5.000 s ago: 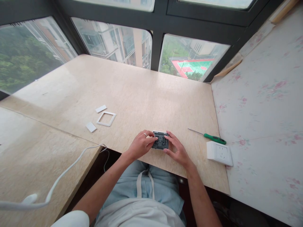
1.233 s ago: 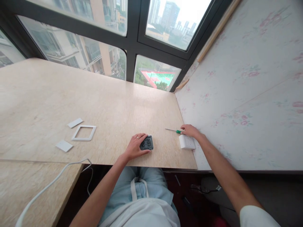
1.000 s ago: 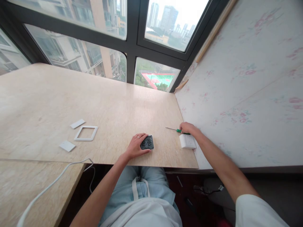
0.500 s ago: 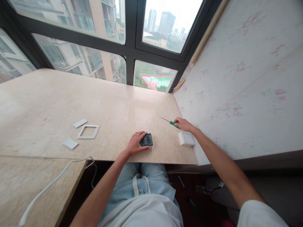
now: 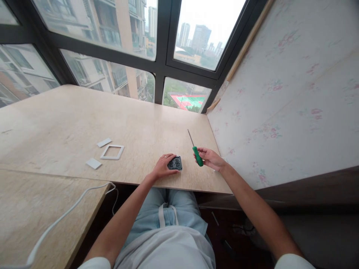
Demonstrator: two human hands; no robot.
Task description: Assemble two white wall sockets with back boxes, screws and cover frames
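My left hand (image 5: 164,166) grips a dark grey switch or socket module (image 5: 176,163) by its edges, thumb along the near side and fingers on the far side. The module rests on the stone-patterned counter near its front edge. In my right hand (image 5: 211,158) is a screwdriver (image 5: 198,156) with a green handle, held by the fingers above the counter. Its thin metal shaft points up and away toward the window, clear of the module. Both hands are closed on what they hold.
To the left on the counter (image 5: 134,127) lie a white square frame (image 5: 120,152) and two small white plates, one being the nearer plate (image 5: 93,163). A white cable (image 5: 70,210) runs across the lower left surface. The papered wall (image 5: 269,112) rises on the right, mostly hiding a white wall socket behind my right wrist.
My right hand has moved left and nearer to me, turning the screwdriver more upright. The left hand stays on the module. The view has shifted slightly.
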